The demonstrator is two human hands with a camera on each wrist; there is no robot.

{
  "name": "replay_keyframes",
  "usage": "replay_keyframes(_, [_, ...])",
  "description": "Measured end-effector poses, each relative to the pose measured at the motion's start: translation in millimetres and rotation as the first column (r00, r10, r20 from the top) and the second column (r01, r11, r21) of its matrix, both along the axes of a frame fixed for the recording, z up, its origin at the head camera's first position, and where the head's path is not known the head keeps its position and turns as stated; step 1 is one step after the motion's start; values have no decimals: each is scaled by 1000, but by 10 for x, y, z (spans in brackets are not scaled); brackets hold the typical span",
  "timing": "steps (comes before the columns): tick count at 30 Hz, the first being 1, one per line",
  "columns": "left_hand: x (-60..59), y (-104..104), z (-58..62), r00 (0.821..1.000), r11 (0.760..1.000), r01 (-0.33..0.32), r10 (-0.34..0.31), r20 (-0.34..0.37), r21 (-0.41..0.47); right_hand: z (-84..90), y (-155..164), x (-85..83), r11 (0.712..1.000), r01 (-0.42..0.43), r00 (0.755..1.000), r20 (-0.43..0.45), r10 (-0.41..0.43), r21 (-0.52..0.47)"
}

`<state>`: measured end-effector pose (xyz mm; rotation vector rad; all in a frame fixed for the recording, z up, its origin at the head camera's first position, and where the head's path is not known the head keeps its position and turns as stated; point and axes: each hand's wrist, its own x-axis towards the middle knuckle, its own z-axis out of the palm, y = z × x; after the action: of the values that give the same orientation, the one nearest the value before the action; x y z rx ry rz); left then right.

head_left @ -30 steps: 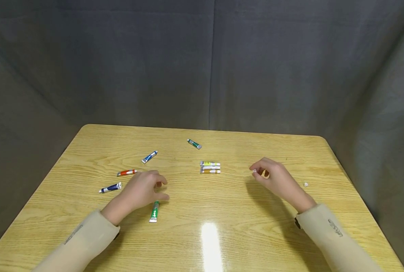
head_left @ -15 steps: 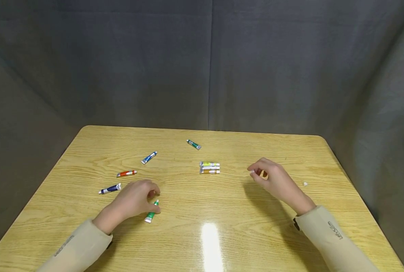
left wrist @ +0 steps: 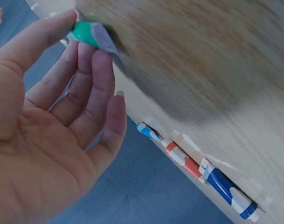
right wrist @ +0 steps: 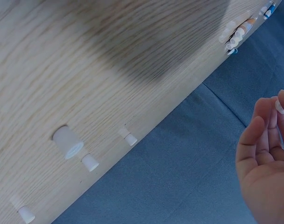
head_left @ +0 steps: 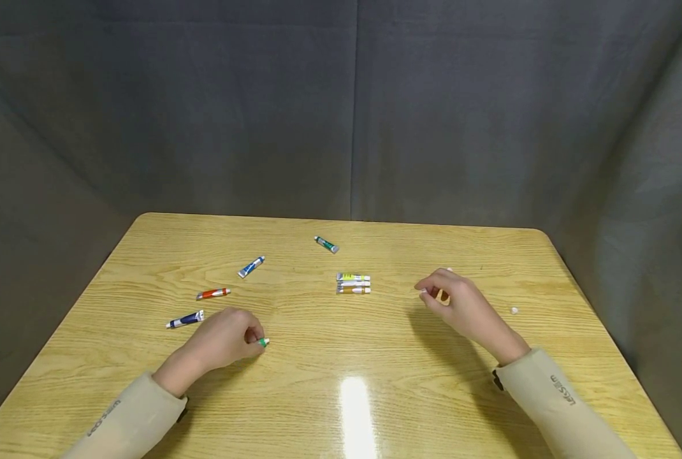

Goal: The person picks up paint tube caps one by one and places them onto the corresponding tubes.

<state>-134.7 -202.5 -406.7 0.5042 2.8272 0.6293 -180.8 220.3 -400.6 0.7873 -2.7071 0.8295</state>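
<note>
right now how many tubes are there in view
8: green tube, partly hidden, in the left hand; dark blue tube, red tube and blue tube on the left; dark green tube farthest back; yellow tube, white tube and brown tube side by side, centre.

Dark grey cloth hangs behind a glossy wooden table.

left hand — now pinching the green tube
untouched on the table a second ago — cap now pointing right
</note>
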Motion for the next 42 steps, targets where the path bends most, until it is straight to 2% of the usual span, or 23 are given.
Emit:
replay_keyframes(5, [-45,40,30,997,999,19,-16,-74,32,-4,-21,0,1000,-1,1000,11,2,-13])
replay_keyframes(12, [-129,159,134,992,996,22,-12,-122,81,-13,-81,-5,999,10,998,55,-8,-43])
replay_keyframes(20, [-230,372,206,979,991,63,-38,-201,120,-21,-130,-4,996,39,998,57,-34,-79])
replay_keyframes(32, [-339,732,306,971,973,131,-87,-221,192,-50,-227,14,990,-4,1000,7,5,-144])
replay_keyframes(37, [-368,844,317,972,958,152,-100,-214,243,-73,-287,20,985,-21,1000,4,22,-173])
replay_keyframes(42, [-377,943,324,962,940,207,-146,-230,271,-89,-369,35,980,-27,1000,9,29,-195])
